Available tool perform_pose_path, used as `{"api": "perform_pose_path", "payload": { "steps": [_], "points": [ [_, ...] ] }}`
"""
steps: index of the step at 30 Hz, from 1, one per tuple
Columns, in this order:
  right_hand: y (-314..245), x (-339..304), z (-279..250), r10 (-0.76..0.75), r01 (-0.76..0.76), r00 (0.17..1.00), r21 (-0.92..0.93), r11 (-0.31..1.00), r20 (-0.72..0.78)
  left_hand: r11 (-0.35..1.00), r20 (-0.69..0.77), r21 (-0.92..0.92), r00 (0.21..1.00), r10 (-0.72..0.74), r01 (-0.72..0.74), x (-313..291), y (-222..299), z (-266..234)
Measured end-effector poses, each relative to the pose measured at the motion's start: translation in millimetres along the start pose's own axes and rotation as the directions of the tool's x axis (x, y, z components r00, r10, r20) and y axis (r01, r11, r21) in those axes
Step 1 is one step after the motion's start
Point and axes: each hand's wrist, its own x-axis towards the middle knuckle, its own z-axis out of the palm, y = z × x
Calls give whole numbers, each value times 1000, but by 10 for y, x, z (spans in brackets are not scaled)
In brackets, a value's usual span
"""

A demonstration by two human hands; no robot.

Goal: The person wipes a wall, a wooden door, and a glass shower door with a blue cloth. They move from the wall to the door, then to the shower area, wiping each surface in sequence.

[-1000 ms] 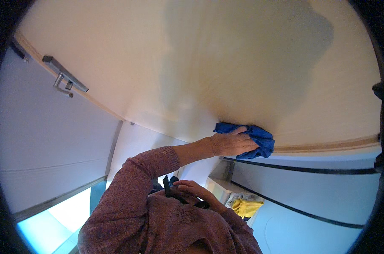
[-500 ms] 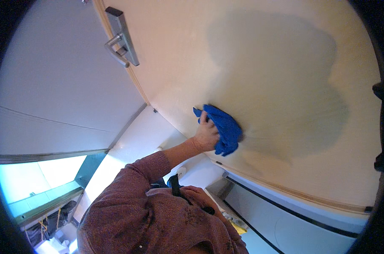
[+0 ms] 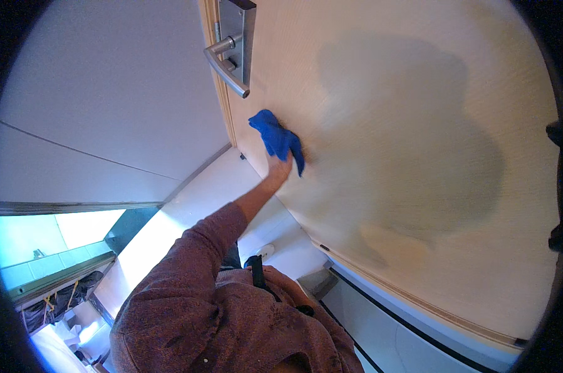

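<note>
- Cloth [image 3: 275,132]: against door [image 3: 406,137], door handle [image 3: 237,53] at its 11 o'clock. Probably light, limp, unbreakable; hold bunched mid-body.
- Long axis: roughly half-past-10 to half-past-4; narrow tail points 5.
- Left hand [image 3: 280,166]: grasping cloth from 6 o'clock.
- Right hand [image 3: 283,281]: by sweater [image 3: 250,329]; grip cannot tell.

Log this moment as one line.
left hand: holding blue cloth against wooden door; right hand: partly hidden, away from cloth; door handle: above cloth, untouched
</note>
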Motion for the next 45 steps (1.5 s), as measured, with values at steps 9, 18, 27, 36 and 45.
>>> {"api": "perform_pose_path", "payload": {
  "steps": [9,18,27,36,45],
  "points": [
    [-184,-244,-23,157,-118,982,315,942,-101,951,-134,-132,946,-296,279,1176,-131,-384],
    [-208,-539,19,52,6,962,212,977,-269,881,65,-226,909,-411,415,243,164,-208],
    [-313,-1093,116,127,-147,946,-44,988,-297,487,415,45,427,-803,872,-638,358,24],
    [-673,-1247,-336,58,247,637,275,929,-769,926,810,51,527,-257,374,-962,1344,-11],
    [-1822,-1751,-555,-607,393,-115,-597,699,-786,742,670,-398,382,637,-540,-351,2919,-323]
  ]
}}
